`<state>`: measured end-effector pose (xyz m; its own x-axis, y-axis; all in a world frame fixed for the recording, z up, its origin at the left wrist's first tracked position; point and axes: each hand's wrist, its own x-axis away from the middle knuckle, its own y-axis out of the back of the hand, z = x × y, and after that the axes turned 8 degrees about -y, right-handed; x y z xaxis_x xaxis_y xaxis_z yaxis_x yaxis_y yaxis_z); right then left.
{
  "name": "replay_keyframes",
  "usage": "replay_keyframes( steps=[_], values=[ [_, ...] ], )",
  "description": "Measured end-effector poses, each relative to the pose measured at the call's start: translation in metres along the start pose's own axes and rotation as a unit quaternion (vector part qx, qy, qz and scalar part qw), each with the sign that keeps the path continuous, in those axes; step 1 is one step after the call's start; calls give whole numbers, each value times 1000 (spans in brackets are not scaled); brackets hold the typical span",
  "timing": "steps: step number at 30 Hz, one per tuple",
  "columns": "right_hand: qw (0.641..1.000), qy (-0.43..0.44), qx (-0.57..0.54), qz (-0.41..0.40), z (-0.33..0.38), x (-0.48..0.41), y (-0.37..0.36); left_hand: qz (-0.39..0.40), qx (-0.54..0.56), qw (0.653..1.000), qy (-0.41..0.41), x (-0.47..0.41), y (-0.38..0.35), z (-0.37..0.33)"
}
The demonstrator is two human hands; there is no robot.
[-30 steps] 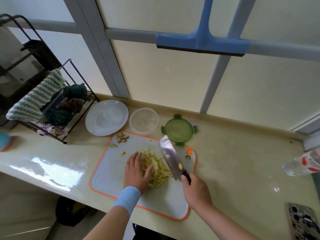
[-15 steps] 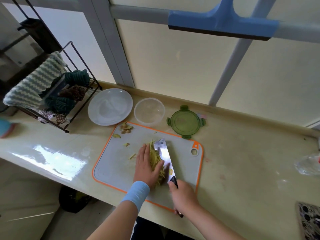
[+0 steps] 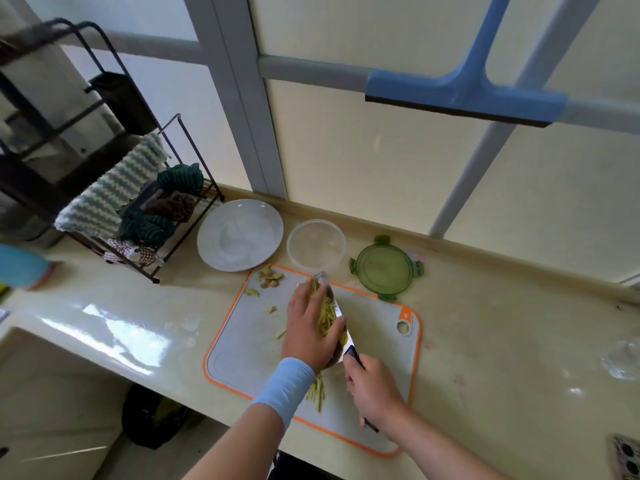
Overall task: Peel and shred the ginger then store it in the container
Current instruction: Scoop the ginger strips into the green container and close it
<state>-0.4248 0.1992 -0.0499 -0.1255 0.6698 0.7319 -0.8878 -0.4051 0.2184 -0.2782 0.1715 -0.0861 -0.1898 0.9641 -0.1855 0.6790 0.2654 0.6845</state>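
Note:
Yellow shredded ginger [image 3: 326, 315] lies pressed between my left hand [image 3: 306, 327] and the flat blade of a cleaver [image 3: 331, 299], above the orange-rimmed cutting board [image 3: 249, 348]. My right hand [image 3: 372, 386] grips the cleaver's dark handle. A few shreds [image 3: 317, 393] lie on the board under my left wrist. Ginger peel scraps [image 3: 270, 277] sit at the board's far left corner. The clear round container [image 3: 316, 244] stands open and empty just beyond the board, its green lid [image 3: 385, 268] beside it on the right.
A white plate [image 3: 239, 233] lies left of the container. A black wire rack [image 3: 138, 216] with cloths stands at the far left. A blue squeegee [image 3: 464, 95] hangs on the window. A clear bottle [image 3: 623, 358] lies at the right edge, and a phone [image 3: 627, 459] sits bottom right.
The cleaver went from lifted to slid under the ginger pile. My left hand has pressed the shreds against the blade, and both have risen off the board toward the container.

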Motion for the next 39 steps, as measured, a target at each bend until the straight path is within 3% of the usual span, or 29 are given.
replay_keyframes(
  steps=[8, 15, 20, 26, 39],
  values=[
    [999, 17, -42, -9, 79, -7, 10, 26, -13, 999, -29, -81, 31, -16],
    [997, -54, -53, -15, 136, -38, 15, 109, 11, 994, 14, -146, 29, -4],
    [994, -103, 23, 16, 168, -50, 25, 171, 29, 984, 52, -175, 13, 10],
    [989, -123, 77, 9, 183, -59, 34, 151, 65, 984, 73, -191, 9, 20],
    [980, -135, 139, -44, 191, -56, 45, 163, 11, 985, 59, -209, 13, 34]
  ],
)
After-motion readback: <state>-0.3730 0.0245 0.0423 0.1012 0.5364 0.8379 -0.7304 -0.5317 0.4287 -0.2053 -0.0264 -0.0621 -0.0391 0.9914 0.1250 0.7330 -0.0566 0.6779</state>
